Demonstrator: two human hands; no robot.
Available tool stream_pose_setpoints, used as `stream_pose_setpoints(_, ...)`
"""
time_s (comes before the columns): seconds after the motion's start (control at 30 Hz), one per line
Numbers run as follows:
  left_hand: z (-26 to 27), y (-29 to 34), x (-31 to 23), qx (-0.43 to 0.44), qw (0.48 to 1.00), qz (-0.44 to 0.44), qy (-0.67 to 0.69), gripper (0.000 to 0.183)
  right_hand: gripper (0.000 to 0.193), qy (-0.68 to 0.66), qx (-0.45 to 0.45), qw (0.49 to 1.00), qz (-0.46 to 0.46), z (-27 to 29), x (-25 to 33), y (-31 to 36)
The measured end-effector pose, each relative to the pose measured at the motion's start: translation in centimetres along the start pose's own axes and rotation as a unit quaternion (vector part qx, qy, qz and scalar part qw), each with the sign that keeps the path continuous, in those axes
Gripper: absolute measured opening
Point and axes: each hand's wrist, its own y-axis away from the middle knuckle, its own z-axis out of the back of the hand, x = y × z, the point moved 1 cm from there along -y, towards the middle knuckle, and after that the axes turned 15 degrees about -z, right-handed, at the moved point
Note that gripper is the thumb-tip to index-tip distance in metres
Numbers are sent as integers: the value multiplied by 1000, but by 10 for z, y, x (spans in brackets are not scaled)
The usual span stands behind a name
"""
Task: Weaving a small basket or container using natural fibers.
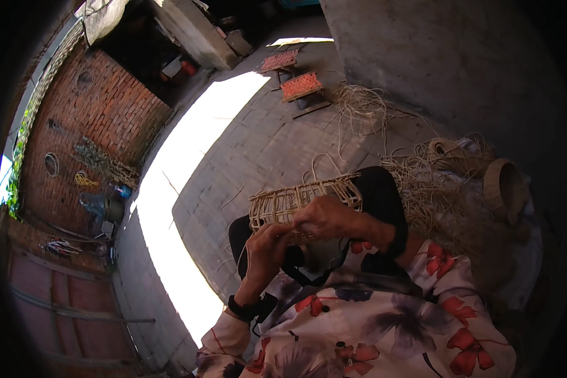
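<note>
An openwork basket [276, 203] of tan cord over a long frame lies on its side across my lap. My left hand [266, 249] is closed at its near lower edge, fingertips pinched together. Close beside it, my right hand [324, 216] is closed over the middle of the near side, its fingers almost meeting the left ones. What each pinch grips is too small and shaded to make out, though both touch the weave. Loose cord ends [324, 165] curl up beyond the basket's far edge.
To my right lies a big tangle of tan cord [422, 189], with a round woven basket [505, 186] beside it. Another cord heap [362, 104] lies against the grey wall [435, 57]. Two low stools with red woven seats [301, 85] stand ahead. A brick wall [101, 101] rises at left.
</note>
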Motion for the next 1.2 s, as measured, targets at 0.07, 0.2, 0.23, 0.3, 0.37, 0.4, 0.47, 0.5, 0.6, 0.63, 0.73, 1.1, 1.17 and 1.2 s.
stream_pose_setpoints(0.07, 0, 2, 2, 10, 999, 37, 15, 9, 8, 20, -29, 999, -14, -3, 0, 3)
stream_pose_setpoints(0.2, -3, 1, 0, 12, 978, 185, 91, 13, 9, 21, -53, 998, -37, -9, 1, 5)
stream_pose_setpoints(0.23, -3, 0, -2, 11, 978, 186, 91, 13, 10, 17, -66, 997, -45, -12, 0, 6)
stream_pose_setpoints(0.3, -4, -1, -5, 0, 952, 273, 141, 15, 10, 14, -79, 995, -55, -14, 1, 7)
stream_pose_setpoints(0.37, -4, 0, -4, 4, 950, 275, 148, 14, 11, -2, -87, 995, -55, -14, 3, 9)
stream_pose_setpoints(0.4, -3, 0, -4, 8, 948, 277, 154, 14, 11, -2, -87, 995, -55, -12, 2, 8)
stream_pose_setpoints(0.47, 0, 0, -3, 9, 964, 229, 133, 14, 11, -12, -34, 999, -35, -8, -2, 5)
stream_pose_setpoints(0.5, 1, 0, -2, 9, 977, 179, 111, 13, 11, -12, -34, 999, -35, -7, -2, 3)
stream_pose_setpoints(0.6, 1, 1, 1, -6, 994, 92, 57, 14, 11, -21, -6, 999, -26, -6, -3, 0)
stream_pose_setpoints(0.63, 1, 1, 1, -6, 994, 91, 57, 14, 11, -24, -14, 999, -29, -8, -4, 1)
stream_pose_setpoints(0.73, 0, 2, 1, -5, 990, 116, 85, 14, 11, -30, -40, 998, -31, -12, -2, 5)
stream_pose_setpoints(1.1, 2, -6, -1, 84, 970, 190, 130, 19, 10, -45, -88, 994, -45, -21, 0, 12)
stream_pose_setpoints(1.17, 2, -5, -1, 75, 957, 224, 167, 20, 10, -46, -89, 993, -57, -22, 1, 13)
stream_pose_setpoints(1.2, 3, -4, -1, 65, 943, 256, 203, 20, 10, -46, -88, 993, -56, -21, 2, 14)
